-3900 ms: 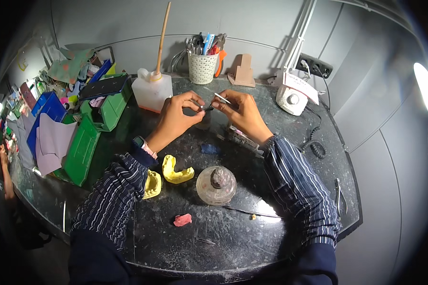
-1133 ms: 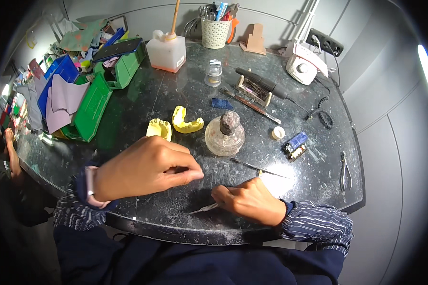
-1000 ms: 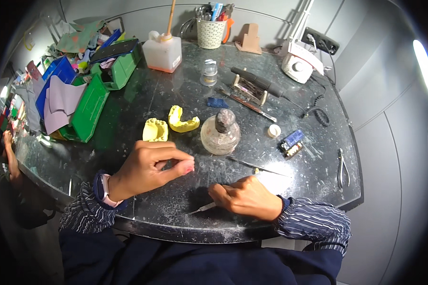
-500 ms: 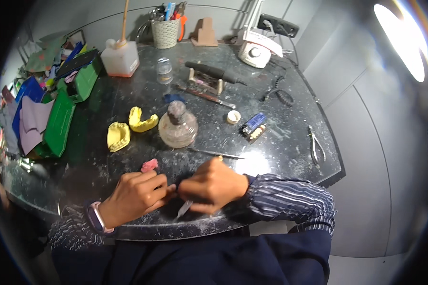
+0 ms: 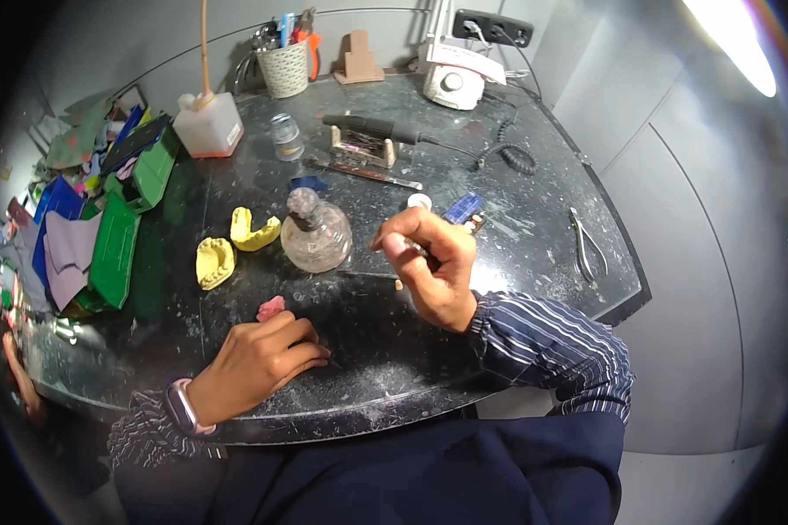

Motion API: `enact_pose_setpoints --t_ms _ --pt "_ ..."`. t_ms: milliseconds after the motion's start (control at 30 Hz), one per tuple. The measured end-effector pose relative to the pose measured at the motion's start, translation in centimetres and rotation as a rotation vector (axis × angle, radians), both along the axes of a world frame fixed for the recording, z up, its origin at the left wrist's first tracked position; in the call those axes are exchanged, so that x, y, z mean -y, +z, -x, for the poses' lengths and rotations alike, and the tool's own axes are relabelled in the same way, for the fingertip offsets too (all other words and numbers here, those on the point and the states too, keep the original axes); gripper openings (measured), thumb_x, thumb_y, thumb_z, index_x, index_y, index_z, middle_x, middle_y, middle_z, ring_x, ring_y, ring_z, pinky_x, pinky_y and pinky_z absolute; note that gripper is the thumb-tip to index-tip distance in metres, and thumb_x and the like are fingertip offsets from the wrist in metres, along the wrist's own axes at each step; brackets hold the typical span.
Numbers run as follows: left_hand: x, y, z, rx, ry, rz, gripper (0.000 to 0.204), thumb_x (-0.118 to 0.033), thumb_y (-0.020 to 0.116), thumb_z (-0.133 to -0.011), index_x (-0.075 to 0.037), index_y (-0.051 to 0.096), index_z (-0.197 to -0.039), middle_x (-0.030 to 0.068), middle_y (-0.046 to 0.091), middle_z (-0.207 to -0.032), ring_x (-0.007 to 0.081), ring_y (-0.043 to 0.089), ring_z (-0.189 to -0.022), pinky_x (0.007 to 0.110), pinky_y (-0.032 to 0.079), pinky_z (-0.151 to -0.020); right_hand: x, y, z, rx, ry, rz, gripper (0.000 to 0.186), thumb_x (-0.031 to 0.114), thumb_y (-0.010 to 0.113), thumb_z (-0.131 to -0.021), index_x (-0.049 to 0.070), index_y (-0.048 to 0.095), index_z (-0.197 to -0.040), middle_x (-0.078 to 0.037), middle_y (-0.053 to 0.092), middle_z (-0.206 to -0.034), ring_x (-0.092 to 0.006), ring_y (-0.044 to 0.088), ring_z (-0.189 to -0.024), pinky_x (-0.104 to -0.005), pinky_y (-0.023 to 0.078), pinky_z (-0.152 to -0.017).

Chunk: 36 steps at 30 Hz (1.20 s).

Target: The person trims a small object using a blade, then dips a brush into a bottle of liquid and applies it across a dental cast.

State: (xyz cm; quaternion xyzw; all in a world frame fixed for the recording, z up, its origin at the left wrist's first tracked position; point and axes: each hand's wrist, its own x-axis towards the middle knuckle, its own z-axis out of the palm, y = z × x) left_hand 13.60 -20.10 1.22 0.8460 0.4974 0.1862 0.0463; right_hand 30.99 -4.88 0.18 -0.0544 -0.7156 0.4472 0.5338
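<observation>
My left hand (image 5: 267, 359) rests near the bench's front edge, fingers bent and pressed together; whatever is under the fingertips is hidden. Touching or just behind its knuckles is a pink lump (image 5: 271, 308) of wax-like material. My right hand (image 5: 438, 267) is raised over the bench, right of a glass spirit lamp (image 5: 317, 238) with a dark cap. Its thumb and fingers curl closed, and I cannot make out what they hold. A small tan piece (image 5: 399, 285) lies beside it. Two yellow dental casts, one horseshoe-shaped (image 5: 254, 231) and one fuller (image 5: 214, 263), sit left of the lamp.
Green bins (image 5: 114, 254) of scraps line the left. Behind stand a liquid bottle (image 5: 208, 127), a tool cup (image 5: 284, 72), a glass jar (image 5: 285, 137) and a handpiece (image 5: 370, 129) on its stand. Blue blocks (image 5: 462, 208) and pliers (image 5: 587, 245) lie to the right.
My right hand has risen away from my left hand, moving forward and right. The grey blade-like piece below it no longer shows. My left hand has barely moved; the view has shifted slightly.
</observation>
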Motion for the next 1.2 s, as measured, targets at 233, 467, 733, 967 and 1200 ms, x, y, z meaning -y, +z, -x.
enact_pose_setpoints --t_ms 233,467,733,967,1200 --pt "-1.3 3.1 -1.1 -0.294 -0.129 0.225 0.01 -0.009 0.061 -0.075 -0.002 0.057 -0.08 0.0063 0.049 -0.081 0.0191 0.053 -0.081 0.029 0.047 -0.063 -1.9 1.0 -1.0 0.025 -0.152 0.034 0.009 0.003 0.052 -0.086 -0.001 0.058 -0.081 0.003 0.052 -0.064 -0.0002 0.039 -0.051 -0.0177 0.028 -0.046" --pt "-1.2 2.1 -0.2 -0.302 -0.151 0.274 0.013 -0.012 0.06 -0.075 -0.003 0.053 -0.08 0.0059 0.047 -0.084 0.0189 0.051 -0.084 0.028 0.046 -0.063 -1.3 0.5 -1.0 0.104 -0.128 -0.026 0.008 0.002 0.052 -0.084 -0.003 0.058 -0.08 -0.006 0.062 -0.074 -0.0068 0.052 -0.06 -0.0205 0.041 -0.056" --pt "-3.8 2.2 0.8 0.566 -0.111 -0.134 0.016 -0.011 0.066 -0.073 -0.008 0.052 -0.079 0.0047 0.047 -0.078 0.0162 0.051 -0.07 0.029 0.045 -0.062 0.2 1.5 -0.6 0.577 0.479 0.656 0.019 0.01 0.057 -0.089 -0.002 0.065 -0.102 -0.001 0.064 -0.084 -0.0018 0.052 -0.071 -0.0187 0.04 -0.061" --pt "-2.8 0.8 0.0 1.264 0.103 0.365 0.011 -0.014 0.057 -0.086 -0.006 0.05 -0.09 -0.0027 0.042 -0.084 0.0021 0.038 -0.072 0.018 0.034 -0.062 1.5 1.7 0.0 0.635 0.464 0.572 0.021 0.012 0.069 -0.083 0.002 0.068 -0.102 0.01 0.044 -0.055 0.0015 0.036 -0.054 -0.0181 0.032 -0.051" --pt "-2.6 0.1 -0.8 1.33 0.167 0.48 0.018 -0.019 0.06 -0.086 -0.005 0.052 -0.094 -0.0037 0.045 -0.085 0.0002 0.041 -0.071 0.016 0.035 -0.06 1.7 0.1 0.2 0.511 0.386 0.453 0.012 0.011 0.073 -0.079 0.003 0.07 -0.087 0.01 0.029 -0.051 0.0002 0.026 -0.05 -0.0201 0.026 -0.047"
